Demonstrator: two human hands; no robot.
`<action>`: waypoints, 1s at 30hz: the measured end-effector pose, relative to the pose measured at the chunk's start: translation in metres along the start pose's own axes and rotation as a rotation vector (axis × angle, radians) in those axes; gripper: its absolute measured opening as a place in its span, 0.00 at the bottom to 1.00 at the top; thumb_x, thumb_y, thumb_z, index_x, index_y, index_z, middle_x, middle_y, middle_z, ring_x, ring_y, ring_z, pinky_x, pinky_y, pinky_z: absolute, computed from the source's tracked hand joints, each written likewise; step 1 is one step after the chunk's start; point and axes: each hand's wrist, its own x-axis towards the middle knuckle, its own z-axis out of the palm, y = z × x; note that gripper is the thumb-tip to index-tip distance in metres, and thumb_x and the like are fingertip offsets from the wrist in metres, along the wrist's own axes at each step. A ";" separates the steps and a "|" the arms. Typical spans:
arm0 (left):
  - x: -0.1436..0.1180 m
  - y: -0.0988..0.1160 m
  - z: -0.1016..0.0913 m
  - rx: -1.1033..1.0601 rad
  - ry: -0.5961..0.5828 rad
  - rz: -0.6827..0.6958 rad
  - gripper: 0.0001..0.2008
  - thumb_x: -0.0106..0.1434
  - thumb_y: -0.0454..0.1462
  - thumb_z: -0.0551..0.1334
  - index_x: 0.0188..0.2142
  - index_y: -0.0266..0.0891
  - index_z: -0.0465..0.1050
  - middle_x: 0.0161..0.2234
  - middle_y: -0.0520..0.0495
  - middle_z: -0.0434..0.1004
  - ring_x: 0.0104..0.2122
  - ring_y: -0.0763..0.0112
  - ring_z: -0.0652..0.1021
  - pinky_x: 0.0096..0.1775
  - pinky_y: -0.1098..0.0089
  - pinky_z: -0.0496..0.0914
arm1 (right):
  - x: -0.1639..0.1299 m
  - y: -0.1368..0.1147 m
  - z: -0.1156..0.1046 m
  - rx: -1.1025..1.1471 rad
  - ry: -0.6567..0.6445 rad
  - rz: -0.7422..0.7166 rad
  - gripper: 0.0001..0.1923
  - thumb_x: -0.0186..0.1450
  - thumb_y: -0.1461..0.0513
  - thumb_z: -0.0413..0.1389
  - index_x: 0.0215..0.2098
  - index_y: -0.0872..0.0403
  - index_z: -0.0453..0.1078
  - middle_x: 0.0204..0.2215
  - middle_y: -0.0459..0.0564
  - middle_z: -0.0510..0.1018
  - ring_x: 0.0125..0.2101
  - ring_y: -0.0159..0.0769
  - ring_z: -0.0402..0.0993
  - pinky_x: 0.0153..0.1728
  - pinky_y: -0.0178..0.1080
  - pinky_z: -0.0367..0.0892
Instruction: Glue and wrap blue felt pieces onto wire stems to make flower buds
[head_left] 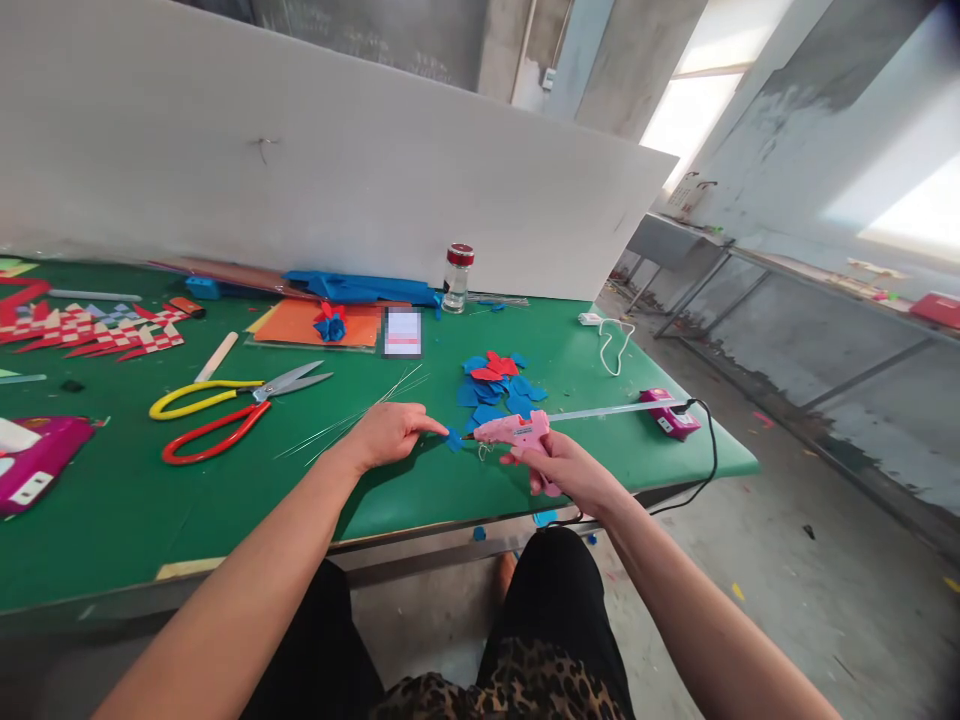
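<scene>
My right hand (559, 465) is wrapped round the grip of a pink hot glue gun (517, 430). A long translucent glue stick (600, 411) sticks out of its back. The nozzle points left and meets, or nearly meets, a small blue petal-shaped piece (454, 440). At the other side of that piece is my left hand (394, 435), index finger stretched to its edge and the other fingers curled; the thumb's contact is hidden. Just beyond the gun lies a pile of blue petal pieces (480, 392) with red petal pieces (495, 366) on top.
Red-and-yellow-handled scissors (251, 400) and thin wires (367, 412) lie left of my hands. A red-lidded jar (457, 278) stands at the back near a blue-and-red flower (330, 323). A purple power strip (670, 414) with a black cord sits by the table's right edge.
</scene>
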 end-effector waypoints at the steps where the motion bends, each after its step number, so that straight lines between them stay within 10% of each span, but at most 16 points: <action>1: 0.000 0.001 -0.001 0.006 -0.007 -0.005 0.25 0.60 0.27 0.55 0.48 0.57 0.78 0.31 0.53 0.75 0.31 0.73 0.74 0.30 0.74 0.61 | 0.000 -0.001 0.000 -0.020 -0.006 -0.004 0.12 0.63 0.56 0.57 0.39 0.57 0.73 0.33 0.50 0.80 0.17 0.22 0.63 0.13 0.26 0.52; 11: 0.001 0.004 -0.002 0.026 -0.028 -0.025 0.25 0.60 0.27 0.56 0.47 0.57 0.78 0.33 0.53 0.76 0.33 0.72 0.75 0.31 0.74 0.62 | -0.003 -0.016 0.006 -0.121 -0.010 -0.018 0.14 0.64 0.54 0.56 0.36 0.58 0.71 0.15 0.40 0.66 0.16 0.26 0.61 0.15 0.28 0.53; 30: 0.001 0.001 0.002 0.027 -0.009 -0.011 0.25 0.60 0.27 0.55 0.47 0.58 0.78 0.31 0.53 0.75 0.32 0.72 0.75 0.30 0.73 0.62 | 0.000 -0.019 0.011 -0.150 -0.023 -0.045 0.08 0.65 0.58 0.55 0.37 0.55 0.69 0.29 0.47 0.79 0.15 0.24 0.61 0.16 0.29 0.59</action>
